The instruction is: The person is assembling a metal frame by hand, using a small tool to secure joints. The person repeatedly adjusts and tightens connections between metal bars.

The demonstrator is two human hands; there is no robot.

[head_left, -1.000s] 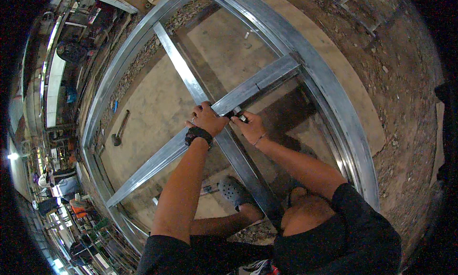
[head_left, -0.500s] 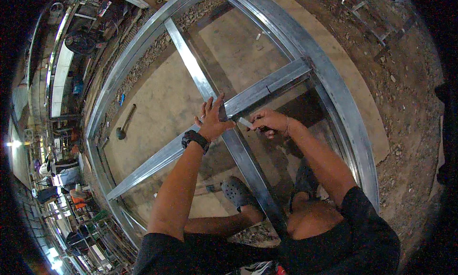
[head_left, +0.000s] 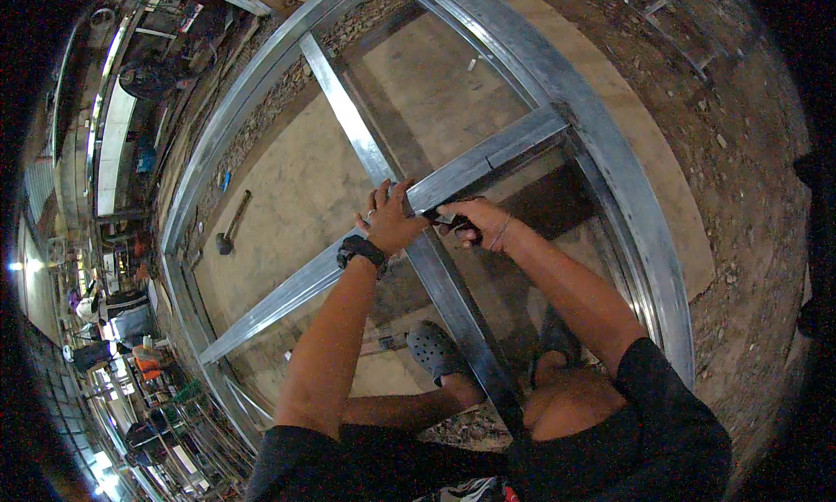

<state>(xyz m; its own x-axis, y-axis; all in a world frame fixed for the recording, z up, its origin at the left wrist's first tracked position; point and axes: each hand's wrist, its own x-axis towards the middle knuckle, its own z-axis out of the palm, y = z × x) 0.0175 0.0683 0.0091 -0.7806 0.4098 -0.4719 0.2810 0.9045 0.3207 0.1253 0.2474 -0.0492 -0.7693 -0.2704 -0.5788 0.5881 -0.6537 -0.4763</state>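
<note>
The person squats over a big metal frame (head_left: 601, 154) that lies flat on the ground. Two metal bars (head_left: 348, 110) cross in the middle of it. The left hand (head_left: 389, 219) presses on the crossing, its fingers spread over the bars. It wears a black watch (head_left: 361, 249). The right hand (head_left: 475, 222) is closed around a small dark tool (head_left: 440, 216), right beside the crossing. A hammer (head_left: 228, 228) lies on the floor, well away to the left.
</note>
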